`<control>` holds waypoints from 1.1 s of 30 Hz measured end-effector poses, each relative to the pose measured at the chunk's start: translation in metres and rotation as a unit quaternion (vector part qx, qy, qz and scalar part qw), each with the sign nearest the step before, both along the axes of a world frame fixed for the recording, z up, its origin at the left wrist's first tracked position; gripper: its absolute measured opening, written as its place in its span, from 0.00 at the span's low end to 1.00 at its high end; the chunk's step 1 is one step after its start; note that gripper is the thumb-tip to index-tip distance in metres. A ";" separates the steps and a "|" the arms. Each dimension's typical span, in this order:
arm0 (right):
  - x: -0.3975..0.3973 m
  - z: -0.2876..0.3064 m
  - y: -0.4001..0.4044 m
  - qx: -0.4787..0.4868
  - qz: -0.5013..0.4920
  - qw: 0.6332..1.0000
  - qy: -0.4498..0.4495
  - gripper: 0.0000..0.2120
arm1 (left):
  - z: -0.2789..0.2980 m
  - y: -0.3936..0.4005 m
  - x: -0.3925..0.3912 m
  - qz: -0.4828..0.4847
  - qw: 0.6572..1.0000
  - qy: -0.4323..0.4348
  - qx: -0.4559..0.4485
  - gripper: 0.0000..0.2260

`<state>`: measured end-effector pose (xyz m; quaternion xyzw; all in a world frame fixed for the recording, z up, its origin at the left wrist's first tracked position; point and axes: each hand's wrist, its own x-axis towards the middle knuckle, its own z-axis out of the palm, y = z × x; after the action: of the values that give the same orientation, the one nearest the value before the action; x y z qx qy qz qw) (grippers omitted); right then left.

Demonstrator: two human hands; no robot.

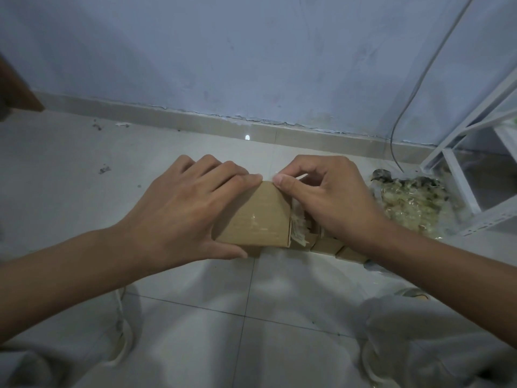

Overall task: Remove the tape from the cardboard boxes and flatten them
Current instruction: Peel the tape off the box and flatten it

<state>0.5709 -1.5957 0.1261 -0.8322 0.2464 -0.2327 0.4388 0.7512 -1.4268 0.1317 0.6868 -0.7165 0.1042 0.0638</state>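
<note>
A small brown cardboard box (257, 219) with clear tape across its top sits on the tiled floor. My left hand (181, 208) grips it from the left, fingers over the far edge and thumb along the near edge. My right hand (324, 197) pinches a clear tape end between thumb and forefinger at the box's far right corner. Torn tape shreds (299, 228) hang at the box's right side. More small cardboard boxes (335, 247) lie under my right wrist, partly hidden.
A heap of crumpled removed tape (411, 203) lies on the floor to the right. A white metal rack (475, 152) stands at the far right with a cable (402, 113) hanging down the blue wall. My knees fill the lower corners.
</note>
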 end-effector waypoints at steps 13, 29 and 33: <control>-0.011 -0.026 0.013 -0.142 -0.009 0.989 -0.041 0.05 | -0.016 -0.008 0.002 0.243 0.728 0.609 0.199 0.54; 0.001 -0.020 0.025 0.082 -0.091 0.992 -0.010 0.07 | -0.028 -0.012 0.002 0.247 0.887 0.389 0.027 0.48; 0.004 -0.020 0.022 0.197 -0.124 0.972 -0.018 0.07 | -0.028 -0.012 0.001 0.222 0.926 0.306 -0.011 0.43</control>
<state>0.5745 -1.5738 0.1057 -0.6879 0.3806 -0.2473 0.5663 0.7521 -1.4386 0.1041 0.8258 -0.4902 -0.0918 0.2634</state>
